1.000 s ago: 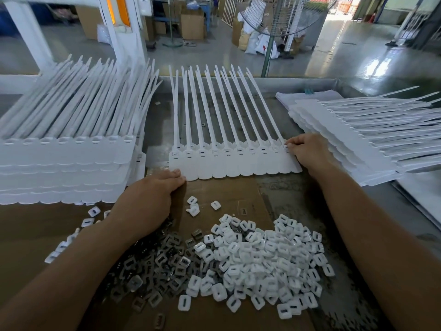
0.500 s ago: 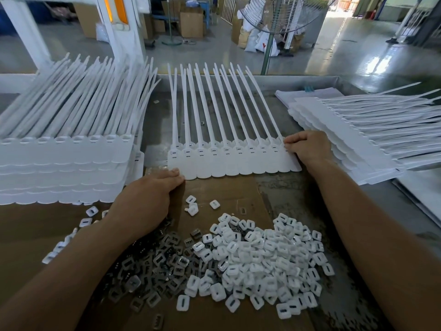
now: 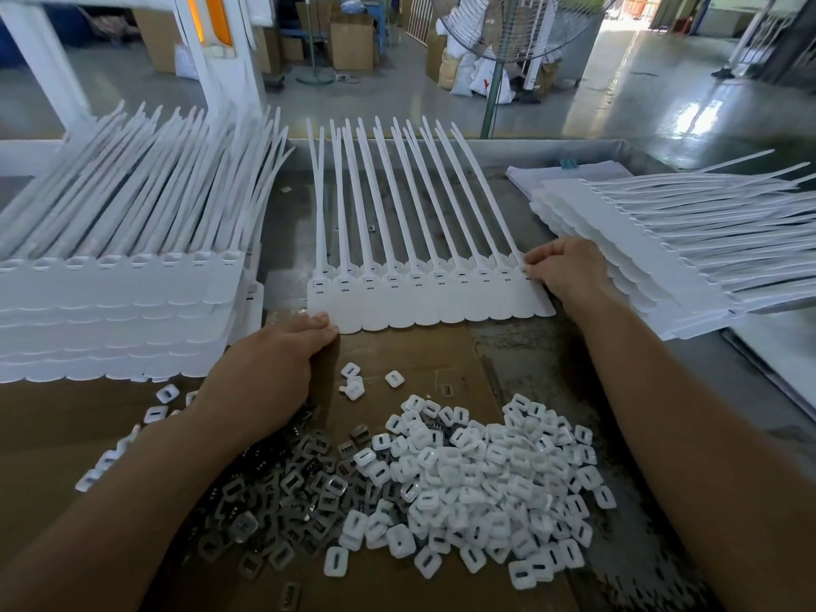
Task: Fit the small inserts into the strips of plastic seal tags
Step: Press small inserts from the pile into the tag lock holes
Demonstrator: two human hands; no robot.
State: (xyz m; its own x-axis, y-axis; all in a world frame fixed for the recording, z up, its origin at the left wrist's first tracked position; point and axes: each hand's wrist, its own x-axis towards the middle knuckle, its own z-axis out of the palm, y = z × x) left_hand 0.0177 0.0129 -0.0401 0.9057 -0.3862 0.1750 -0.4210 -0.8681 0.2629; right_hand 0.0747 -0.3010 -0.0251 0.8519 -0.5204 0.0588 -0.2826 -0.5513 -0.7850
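Note:
A strip of white seal tags (image 3: 424, 302) lies flat in the middle of the table, its long tails pointing away from me. My left hand (image 3: 265, 368) rests palm down on the cardboard, fingertips touching the strip's near left corner. My right hand (image 3: 565, 276) has its fingers curled at the strip's right end and pinches the last tag by its slot. Close in front of me lies a heap of small white inserts (image 3: 477, 479). A heap of dark metal inserts (image 3: 287, 492) adjoins it on the left, partly under my left forearm.
A tall stack of tag strips (image 3: 115, 302) stands at the left, and a fanned stack (image 3: 662, 240) lies at the right, just behind my right hand. Brown cardboard (image 3: 419, 351) covers the near table. A few loose inserts (image 3: 353, 382) lie between strip and heaps.
Both hands stay on the strip's two ends. The strip and my right hand have shifted very slightly away from me.

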